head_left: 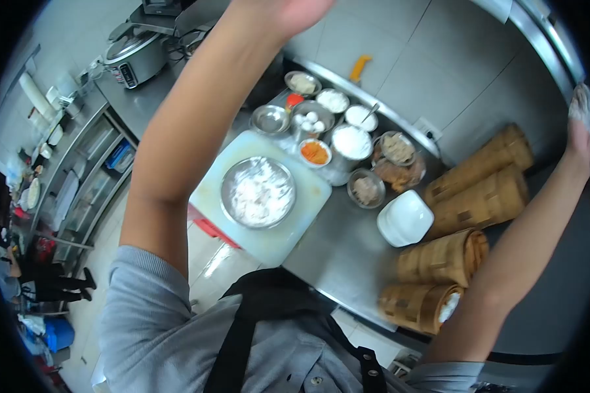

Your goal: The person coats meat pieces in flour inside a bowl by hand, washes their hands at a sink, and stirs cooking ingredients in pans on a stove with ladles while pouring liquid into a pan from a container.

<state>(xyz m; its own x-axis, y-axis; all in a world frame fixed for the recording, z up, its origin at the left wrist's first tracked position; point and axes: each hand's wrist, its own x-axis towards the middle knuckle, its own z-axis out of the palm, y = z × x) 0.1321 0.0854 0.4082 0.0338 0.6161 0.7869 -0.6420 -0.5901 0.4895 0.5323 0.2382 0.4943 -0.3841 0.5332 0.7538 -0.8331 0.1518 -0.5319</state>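
My left arm is raised across the upper left, and my left hand [301, 14] is cut off by the top edge, with its fingers out of view. My right arm stretches out to the far right. There my right hand [579, 134] grips a crumpled white cloth [585, 105] beside a curved metal edge [549, 39]. Below my left arm, a steel bowl of white powder [259, 193] sits on a pale cutting board [308, 190]. Neither hand touches the bowl.
Bowls of ingredients crowd the steel counter [334, 242], including orange shreds [314, 153], eggs [309, 122] and white powder [352, 141]. White square bowls [405, 218] stand near stacked bamboo steamers [482, 196]. A rice cooker [134, 59] is upper left; another person [49, 281] stands far left.
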